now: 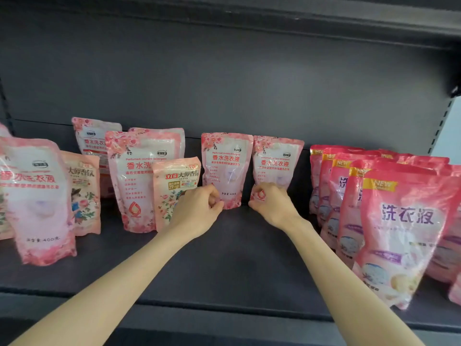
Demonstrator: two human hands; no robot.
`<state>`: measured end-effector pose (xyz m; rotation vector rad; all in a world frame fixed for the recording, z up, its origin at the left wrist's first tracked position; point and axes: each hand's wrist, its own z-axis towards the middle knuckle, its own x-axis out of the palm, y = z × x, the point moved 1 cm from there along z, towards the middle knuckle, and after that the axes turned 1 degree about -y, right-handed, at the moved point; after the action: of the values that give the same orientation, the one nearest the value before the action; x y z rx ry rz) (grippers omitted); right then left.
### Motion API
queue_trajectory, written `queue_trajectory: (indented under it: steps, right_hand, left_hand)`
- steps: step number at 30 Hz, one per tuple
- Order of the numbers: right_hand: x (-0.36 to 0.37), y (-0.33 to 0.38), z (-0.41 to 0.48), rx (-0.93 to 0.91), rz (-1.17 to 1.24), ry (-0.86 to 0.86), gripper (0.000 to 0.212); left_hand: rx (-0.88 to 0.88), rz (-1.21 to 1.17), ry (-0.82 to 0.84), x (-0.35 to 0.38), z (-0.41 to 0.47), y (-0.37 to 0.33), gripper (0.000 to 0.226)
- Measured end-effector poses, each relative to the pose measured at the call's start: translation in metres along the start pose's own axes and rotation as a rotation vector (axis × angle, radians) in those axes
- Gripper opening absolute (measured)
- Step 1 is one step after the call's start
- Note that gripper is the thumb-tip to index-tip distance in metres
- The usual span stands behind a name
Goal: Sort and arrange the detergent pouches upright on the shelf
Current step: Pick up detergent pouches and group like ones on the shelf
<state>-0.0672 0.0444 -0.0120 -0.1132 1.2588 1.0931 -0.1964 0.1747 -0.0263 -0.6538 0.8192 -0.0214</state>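
Pink floral film covers both handled items: the left centre pouch [227, 161] and the right centre pouch [277, 161] stand upright side by side at the rear middle of the dark shelf [224, 260]. The left grip [199, 207] pinches the lower left edge of the left centre pouch; the right grip [270, 206] grasps the lower left corner of the right centre pouch. Just left, a peach pouch [174, 186] stands upright; red-pink pouches [399, 221] line the shelf's right end.
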Motion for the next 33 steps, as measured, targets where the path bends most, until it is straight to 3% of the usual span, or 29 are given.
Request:
queue_trajectory:
  steps: [3,6,9,12,17,23,33]
  right_hand:
    - [0.013,0.028,-0.001,-0.099,0.108,0.022,0.04]
    - [0.032,0.054,-0.002,-0.119,0.282,0.083,0.049]
    - [0.05,0.076,0.0,-0.11,0.455,0.173,0.063]
    - [0.065,0.081,0.006,-0.073,0.604,0.24,0.064]
    - [0.076,0.096,0.003,-0.025,0.686,0.197,0.032]
    - [0.078,0.102,-0.017,0.035,0.731,0.151,0.029]
    - [0.075,0.154,-0.06,-0.036,0.916,0.193,0.026]
  left_hand:
    - [-0.029,-0.001,-0.16,-0.025,-0.022,0.015,0.014]
    - [-0.09,0.032,-0.293,-0.04,-0.034,0.041,0.036]
    - [-0.152,-0.016,-0.294,-0.046,-0.037,0.066,0.057]
    - [-0.207,-0.144,-0.238,-0.042,-0.035,0.073,0.044]
    - [-0.217,-0.234,-0.131,-0.051,-0.027,0.085,0.02]
    - [-0.105,-0.338,-0.059,-0.06,-0.032,0.092,0.018]
    - [-0.054,-0.537,-0.162,-0.109,-0.08,0.106,0.018]
